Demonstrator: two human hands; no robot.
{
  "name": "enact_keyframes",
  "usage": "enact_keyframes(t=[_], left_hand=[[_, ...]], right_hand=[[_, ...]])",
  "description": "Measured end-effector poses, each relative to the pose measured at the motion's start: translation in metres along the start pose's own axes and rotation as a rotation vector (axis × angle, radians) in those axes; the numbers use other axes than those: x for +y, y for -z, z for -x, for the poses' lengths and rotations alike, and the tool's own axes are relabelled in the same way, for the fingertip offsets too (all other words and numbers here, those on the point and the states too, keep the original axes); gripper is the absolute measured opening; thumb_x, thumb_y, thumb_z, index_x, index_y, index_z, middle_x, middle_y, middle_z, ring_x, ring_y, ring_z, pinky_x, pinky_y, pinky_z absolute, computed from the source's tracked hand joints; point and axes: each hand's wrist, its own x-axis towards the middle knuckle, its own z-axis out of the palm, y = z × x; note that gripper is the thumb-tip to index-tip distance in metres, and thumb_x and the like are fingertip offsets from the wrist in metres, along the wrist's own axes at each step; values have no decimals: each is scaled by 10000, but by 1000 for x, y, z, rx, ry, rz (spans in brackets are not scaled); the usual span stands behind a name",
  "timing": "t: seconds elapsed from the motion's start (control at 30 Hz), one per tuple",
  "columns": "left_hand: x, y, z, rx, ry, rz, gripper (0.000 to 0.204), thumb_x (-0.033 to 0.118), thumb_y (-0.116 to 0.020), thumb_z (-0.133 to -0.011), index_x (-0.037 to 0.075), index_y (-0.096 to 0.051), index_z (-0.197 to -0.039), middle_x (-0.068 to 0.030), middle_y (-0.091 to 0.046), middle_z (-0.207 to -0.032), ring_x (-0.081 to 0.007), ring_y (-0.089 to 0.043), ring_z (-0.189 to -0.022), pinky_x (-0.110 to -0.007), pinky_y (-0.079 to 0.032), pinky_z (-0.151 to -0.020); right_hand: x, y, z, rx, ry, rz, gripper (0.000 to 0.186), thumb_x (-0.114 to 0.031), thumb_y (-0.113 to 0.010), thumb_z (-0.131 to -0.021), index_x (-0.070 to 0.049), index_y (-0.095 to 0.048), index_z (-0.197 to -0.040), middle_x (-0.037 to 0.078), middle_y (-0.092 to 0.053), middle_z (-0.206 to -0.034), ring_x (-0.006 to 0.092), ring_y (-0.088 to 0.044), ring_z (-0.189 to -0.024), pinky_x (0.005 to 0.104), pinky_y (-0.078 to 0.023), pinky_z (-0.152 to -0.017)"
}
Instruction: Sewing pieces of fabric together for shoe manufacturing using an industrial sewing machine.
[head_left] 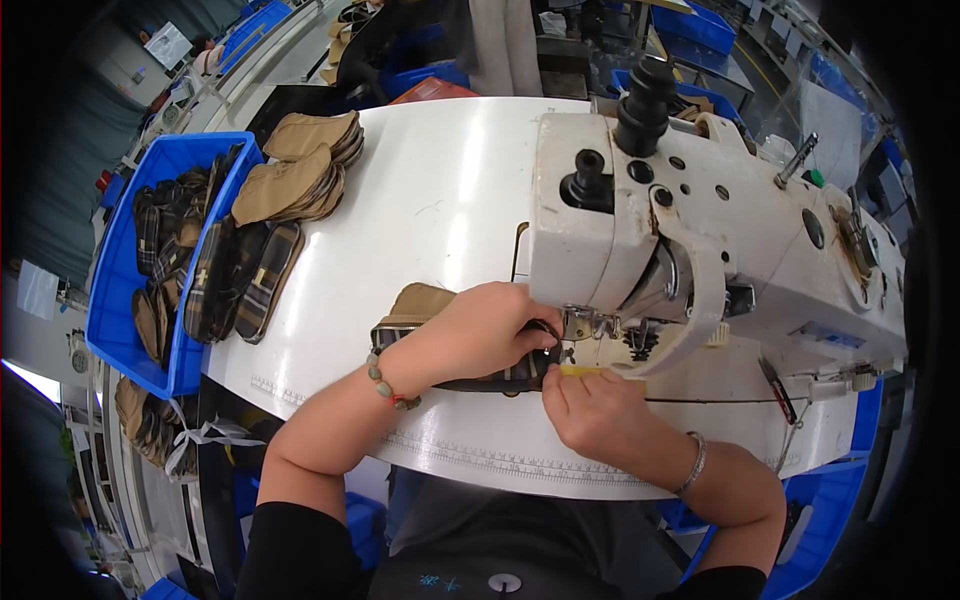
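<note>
The pouch [398, 333] is dark plaid cloth striped in brown and paler tones, with a tan panel [422, 300] jutting up at its upper left. It lies lengthwise across the lower middle of the frame, its middle largely hidden, its right end near the frame's center.

Blue bin [112, 275] holding dark plaid pieces [165, 225]; tan stack [285, 188] alongside, on white table [440, 200]; red-and-black tool [775, 388] at right.
</note>
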Motion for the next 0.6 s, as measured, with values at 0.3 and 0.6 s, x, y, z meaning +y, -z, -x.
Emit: enact_keyframes(t=[0.3,0.6], left_hand=[[5,-2,2,65,-24,-60,95,174,-722,-833,125,-751,-909,-128,-621,-749,-327,-643,-792,-424,-518,-719],[3,-1,1,79,-28,-82,100,187,-746,-814,169,-770,-909,-112,-618,-724,-301,-649,-774,-414,-522,-680]], right_hand=[[-3,6,2,-9,35,10,244,-60,-677,-730,60,-696,-942,-9,-496,-608,111,-507,-517,266,-375,-479],[-7,4,1,22,25,22,234,-55,-675,-718,51,-694,-925,-11,-484,-607,108,-498,-513,265,-359,-472]])
